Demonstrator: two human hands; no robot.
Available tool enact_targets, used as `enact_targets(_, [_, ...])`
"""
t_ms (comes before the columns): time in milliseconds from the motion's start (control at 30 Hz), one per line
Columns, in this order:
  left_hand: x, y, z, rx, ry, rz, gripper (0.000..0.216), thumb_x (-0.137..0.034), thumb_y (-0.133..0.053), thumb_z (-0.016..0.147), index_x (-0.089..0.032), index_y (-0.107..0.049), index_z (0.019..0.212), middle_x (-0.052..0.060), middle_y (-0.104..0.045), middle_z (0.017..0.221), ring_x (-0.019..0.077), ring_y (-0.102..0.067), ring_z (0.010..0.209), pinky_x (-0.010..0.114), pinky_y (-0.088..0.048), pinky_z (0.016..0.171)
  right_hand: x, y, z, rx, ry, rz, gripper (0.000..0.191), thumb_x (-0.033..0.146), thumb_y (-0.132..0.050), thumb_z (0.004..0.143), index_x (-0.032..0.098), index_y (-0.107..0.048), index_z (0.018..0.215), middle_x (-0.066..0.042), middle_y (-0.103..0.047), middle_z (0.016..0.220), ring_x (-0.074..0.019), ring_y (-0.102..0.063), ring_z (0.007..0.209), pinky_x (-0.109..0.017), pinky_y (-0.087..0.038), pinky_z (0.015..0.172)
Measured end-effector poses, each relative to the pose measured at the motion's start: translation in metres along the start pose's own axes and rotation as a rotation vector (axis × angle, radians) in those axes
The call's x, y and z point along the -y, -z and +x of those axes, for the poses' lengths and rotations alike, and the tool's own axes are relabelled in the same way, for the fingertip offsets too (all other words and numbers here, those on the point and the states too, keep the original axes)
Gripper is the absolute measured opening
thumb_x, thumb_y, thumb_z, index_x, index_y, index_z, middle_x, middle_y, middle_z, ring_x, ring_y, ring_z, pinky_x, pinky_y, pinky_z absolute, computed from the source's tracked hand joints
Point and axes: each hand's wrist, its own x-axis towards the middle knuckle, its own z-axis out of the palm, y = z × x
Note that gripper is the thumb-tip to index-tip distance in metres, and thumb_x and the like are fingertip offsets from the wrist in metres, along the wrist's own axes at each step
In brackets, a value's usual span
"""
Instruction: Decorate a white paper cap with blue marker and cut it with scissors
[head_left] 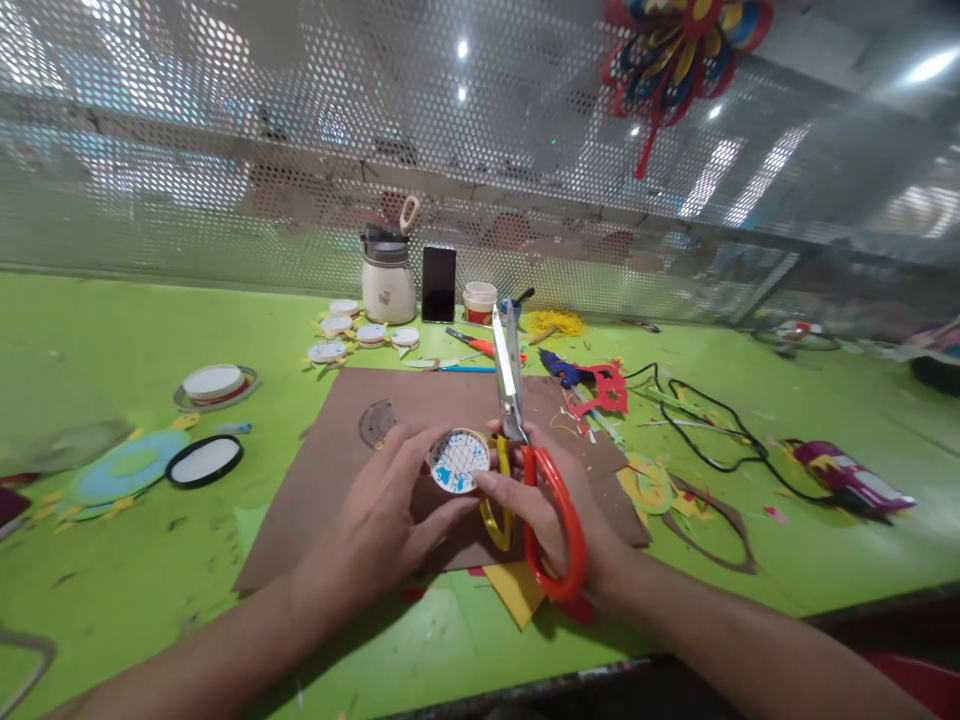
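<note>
Fingers of the left hand (381, 500), nearly closed, pinched a small disc (460, 461) above the brown board (300, 500) — probably by its rim to spare its face; the right hand (546, 515) thumbed its edge, curled round scissors (512, 415) pointing away. White, the disc bore dark gridlines — and blue splotches.

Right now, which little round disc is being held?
The blue-splotched disc between the left hand and right hand; the other discs lie on the table.

Free gap btwn cardboard (307, 500) & black-rimmed oval (205, 461), scissors (514, 418) jutting fwd, jar (388, 290) + phone (439, 285) blocking rear, cord (739, 461) R
</note>
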Motion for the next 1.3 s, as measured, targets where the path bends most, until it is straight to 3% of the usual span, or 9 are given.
enact_targets(133, [-0.003,0.001,0.002,-0.023,-0.027,-0.008,0.038,-0.038,-0.061,0.098,-0.020,-0.051,0.130,0.011,-0.065,0.117,0.0250,-0.066,0.103,0.038,-0.058,0.087,0.002,0.000,-0.002,0.013,0.012,-0.036,0.045,0.032,-0.086,0.073,0.024,-0.064,0.111,0.000,-0.070,0.091,-0.0190,-0.065,0.082,-0.034,-0.055,0.079])
enact_targets(300, [-0.003,0.002,0.001,-0.022,-0.017,0.017,0.042,-0.037,-0.062,0.098,-0.020,-0.050,0.135,0.012,-0.063,0.121,0.0259,-0.066,0.107,0.039,-0.058,0.092,-0.001,0.006,0.003,0.010,0.021,0.024,0.040,0.040,-0.081,0.081,0.023,-0.063,0.113,-0.001,-0.069,0.093,-0.0187,-0.067,0.082,-0.035,-0.055,0.079])
enact_targets(433, [-0.002,0.004,0.001,-0.035,-0.026,0.030,0.043,-0.034,-0.063,0.097,-0.021,-0.049,0.136,0.012,-0.062,0.124,0.0262,-0.066,0.112,0.038,-0.058,0.094,0.001,0.013,0.007,0.086,-0.039,0.093,0.042,0.042,-0.078,0.086,0.023,-0.061,0.120,-0.002,-0.071,0.090,-0.0186,-0.069,0.079,-0.037,-0.057,0.078])
enact_targets(533, [-0.002,0.006,0.001,-0.025,-0.068,0.013,0.044,-0.029,-0.062,0.097,-0.020,-0.047,0.138,0.013,-0.061,0.126,0.0256,-0.064,0.114,0.037,-0.058,0.097,0.008,0.016,0.008,0.102,-0.006,-0.005,0.039,0.041,-0.076,0.088,0.023,-0.064,0.119,-0.004,-0.072,0.098,-0.0191,-0.069,0.085,-0.035,-0.056,0.078])
enact_targets(800, [-0.002,0.006,-0.002,-0.005,-0.072,0.012,0.051,-0.036,-0.061,0.098,-0.024,-0.043,0.144,0.012,-0.066,0.125,0.0270,-0.068,0.108,0.040,-0.060,0.092,0.020,0.016,0.008,0.092,-0.068,-0.134,0.048,0.030,-0.088,0.070,0.025,-0.065,0.112,0.001,-0.069,0.086,-0.0183,-0.065,0.074,-0.030,-0.054,0.061])
enact_targets(900, [0.000,0.004,-0.004,-0.014,-0.038,0.031,0.061,-0.041,-0.063,0.096,-0.024,-0.038,0.148,0.012,-0.067,0.127,0.0285,-0.069,0.109,0.042,-0.060,0.092,0.020,0.012,0.007,0.051,-0.064,-0.097,0.048,0.026,-0.089,0.068,0.027,-0.066,0.110,0.001,-0.070,0.088,-0.0176,-0.065,0.076,-0.032,-0.056,0.066])
enact_targets(1033, [0.000,0.002,-0.005,-0.026,0.014,0.056,0.057,-0.045,-0.064,0.095,-0.023,-0.042,0.143,0.012,-0.066,0.124,0.0282,-0.069,0.106,0.040,-0.060,0.088,0.015,0.007,0.006,0.021,-0.052,-0.087,0.052,0.025,-0.089,0.066,0.027,-0.064,0.111,0.002,-0.070,0.087,-0.0185,-0.066,0.082,-0.033,-0.057,0.076])
enact_targets(1300, [-0.009,0.005,-0.004,-0.051,-0.011,0.114,0.043,-0.046,-0.060,0.099,-0.020,-0.048,0.131,0.010,-0.062,0.114,0.0246,-0.065,0.102,0.035,-0.057,0.088,-0.002,0.001,0.009,0.035,0.021,-0.021,0.049,0.027,-0.089,0.066,0.022,-0.062,0.106,0.003,-0.066,0.085,-0.0121,-0.061,0.075,-0.025,-0.054,0.070])
